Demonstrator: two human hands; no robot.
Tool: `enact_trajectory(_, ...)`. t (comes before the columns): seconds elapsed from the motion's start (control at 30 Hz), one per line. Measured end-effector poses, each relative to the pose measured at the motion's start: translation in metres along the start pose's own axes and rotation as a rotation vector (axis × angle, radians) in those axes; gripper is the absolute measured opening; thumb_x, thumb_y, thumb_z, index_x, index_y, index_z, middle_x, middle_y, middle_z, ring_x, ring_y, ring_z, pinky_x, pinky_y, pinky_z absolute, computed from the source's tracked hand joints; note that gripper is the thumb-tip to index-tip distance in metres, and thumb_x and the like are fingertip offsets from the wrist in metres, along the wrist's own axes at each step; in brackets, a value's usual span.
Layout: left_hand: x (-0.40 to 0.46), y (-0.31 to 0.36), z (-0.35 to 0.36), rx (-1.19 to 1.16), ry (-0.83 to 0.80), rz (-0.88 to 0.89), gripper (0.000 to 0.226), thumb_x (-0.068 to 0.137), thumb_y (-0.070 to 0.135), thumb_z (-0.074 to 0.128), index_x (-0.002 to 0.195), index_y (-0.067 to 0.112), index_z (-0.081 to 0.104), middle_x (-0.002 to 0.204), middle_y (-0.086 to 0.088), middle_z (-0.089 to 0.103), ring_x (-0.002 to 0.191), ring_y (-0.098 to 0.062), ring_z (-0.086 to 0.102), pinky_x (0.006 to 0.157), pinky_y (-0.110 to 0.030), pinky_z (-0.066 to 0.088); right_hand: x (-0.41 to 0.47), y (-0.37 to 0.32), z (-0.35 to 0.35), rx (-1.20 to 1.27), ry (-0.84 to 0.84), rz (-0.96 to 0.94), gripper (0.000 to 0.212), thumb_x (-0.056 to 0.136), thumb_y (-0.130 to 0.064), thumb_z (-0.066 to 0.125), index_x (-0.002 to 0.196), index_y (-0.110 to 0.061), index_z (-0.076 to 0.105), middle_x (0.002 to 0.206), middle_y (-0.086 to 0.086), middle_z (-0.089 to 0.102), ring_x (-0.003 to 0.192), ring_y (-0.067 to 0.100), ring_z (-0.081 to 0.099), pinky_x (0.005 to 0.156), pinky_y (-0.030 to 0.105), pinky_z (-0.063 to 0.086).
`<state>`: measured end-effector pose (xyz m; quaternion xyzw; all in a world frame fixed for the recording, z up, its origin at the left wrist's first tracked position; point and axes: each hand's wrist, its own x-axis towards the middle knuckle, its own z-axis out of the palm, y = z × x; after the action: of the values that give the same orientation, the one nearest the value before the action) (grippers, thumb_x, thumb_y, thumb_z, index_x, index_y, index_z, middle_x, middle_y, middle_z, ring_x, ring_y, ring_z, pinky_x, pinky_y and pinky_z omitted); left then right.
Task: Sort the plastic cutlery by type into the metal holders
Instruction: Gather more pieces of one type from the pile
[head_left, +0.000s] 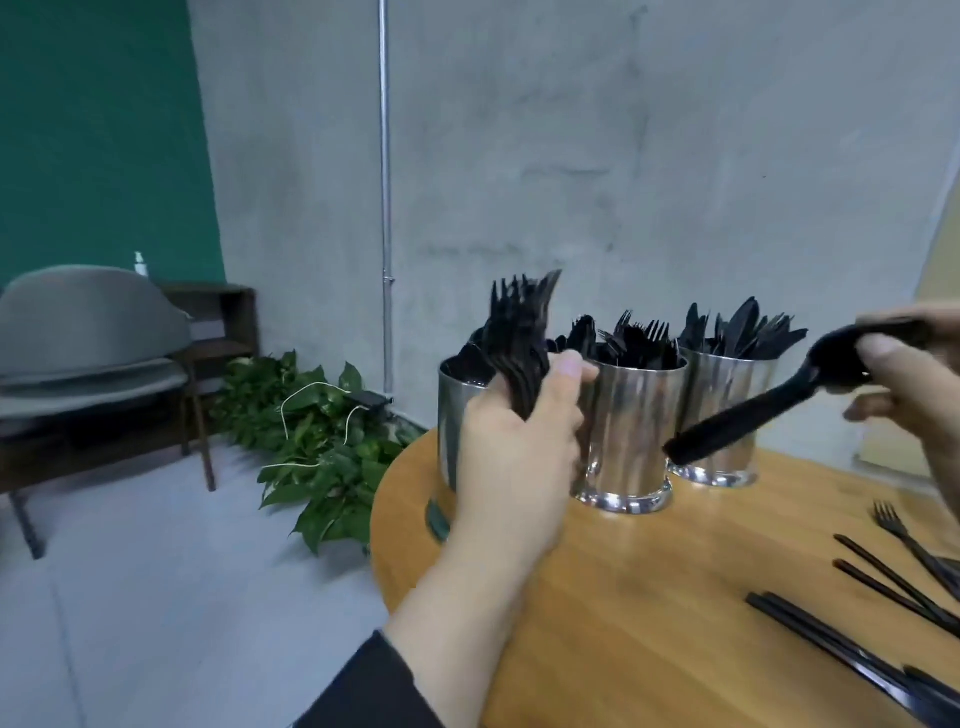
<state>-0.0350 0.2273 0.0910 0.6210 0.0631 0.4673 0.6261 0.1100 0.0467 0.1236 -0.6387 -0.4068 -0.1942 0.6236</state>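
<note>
Three metal holders (631, 415) are already well filled. A bundle of forks (519, 343) is clamped in the left hand (514, 457), a spoon (769, 400) pinched by the right hand (904, 374); loose cutlery (893, 587) is left on the bench (649, 597).

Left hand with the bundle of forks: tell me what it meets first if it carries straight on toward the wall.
Probably the leftmost metal holder, directly behind the left hand and its bundle of forks. The hand already overlaps the holder, though depth from one view is unclear, so contact can't be confirmed.
</note>
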Motion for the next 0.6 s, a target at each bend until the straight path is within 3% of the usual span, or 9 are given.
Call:
enact_trajectory(0.07, 0.012, 0.004, -0.022, -0.11, 0.081, -0.035, 0.023, 0.102, 0.03, 0.06, 0.086, 0.016, 0.07, 0.053, 0.007, 0.037, 0.044, -0.012, 0.028, 0.042, -0.023, 0.023, 0.007, -0.04, 0.019, 0.056, -0.018, -0.048, 0.025, 0.083, -0.055, 0.071, 0.101, -0.037, 0.07, 0.094, -0.004, 0.075, 0.09, 0.03, 0.072, 0.078, 0.047, 0.059)
enact_trajectory(0.13, 0.022, 0.001, -0.044, -0.165, 0.102, -0.077, 0.023, 0.102, 0.03, 0.061, 0.087, 0.014, 0.068, 0.053, 0.006, 0.034, 0.043, -0.011, 0.026, 0.042, -0.022, 0.019, 0.03, -0.057, 0.044, -0.016, 0.014, -0.115, 0.007, 0.091, -0.034, 0.067, 0.096, -0.033, 0.071, 0.093, -0.003, 0.076, 0.085, 0.024, 0.074, 0.079, 0.048, 0.059)
enact_trajectory(0.3, 0.03, -0.012, -0.082, -0.154, 0.077, -0.178, 0.025, 0.1, 0.03, 0.063, 0.088, 0.008, 0.067, 0.057, -0.001, 0.041, 0.042, -0.014, 0.032, 0.042, -0.023, 0.021, 0.071, -0.078, 0.105, -0.126, -0.064, -0.209, 0.009, 0.095, -0.017, 0.066, 0.095, -0.025, 0.068, 0.083, -0.007, 0.073, 0.074, 0.011, 0.072, 0.076, 0.037, 0.06)
enact_trajectory(0.5, 0.032, -0.016, -0.1, -0.195, -0.024, -0.257, 0.024, 0.098, 0.03, 0.065, 0.09, 0.007, 0.068, 0.059, 0.0, 0.043, 0.043, -0.012, 0.034, 0.039, -0.021, 0.023, 0.078, -0.06, 0.157, -0.41, -0.193, -0.275, 0.016, 0.094, -0.019, 0.066, 0.104, -0.031, 0.071, 0.084, -0.02, 0.064, 0.082, 0.013, 0.064, 0.077, 0.031, 0.05)
enact_trajectory(0.6, 0.031, -0.014, -0.102, -0.234, -0.056, -0.294, 0.024, 0.098, 0.028, 0.065, 0.093, 0.004, 0.067, 0.059, 0.0, 0.044, 0.043, -0.01, 0.034, 0.038, -0.02, 0.023, 0.07, -0.049, 0.169, -0.609, -0.257, -0.304, 0.022, 0.098, -0.021, 0.063, 0.117, -0.022, 0.073, 0.09, -0.011, 0.063, 0.09, 0.017, 0.058, 0.077, 0.025, 0.039)
